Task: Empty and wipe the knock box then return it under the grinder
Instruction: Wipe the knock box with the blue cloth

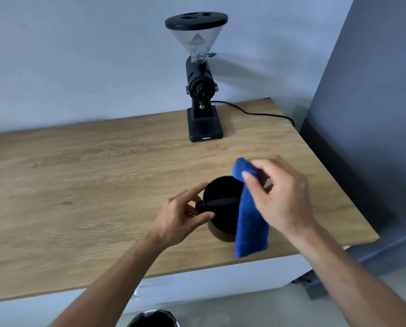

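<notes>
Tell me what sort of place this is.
Probably a small coffee corner, at home or in a café: a coffee grinder stands on a wooden counter, and a knock box sits near its front edge, where the right hand holds a blue cloth.

One brand mark on the grinder

The grinder (198,90) carries a single small word in pale letters on the front lip of its black base, low by the worktop (79,185); it is too small and blurred to read with certainty.
</notes>
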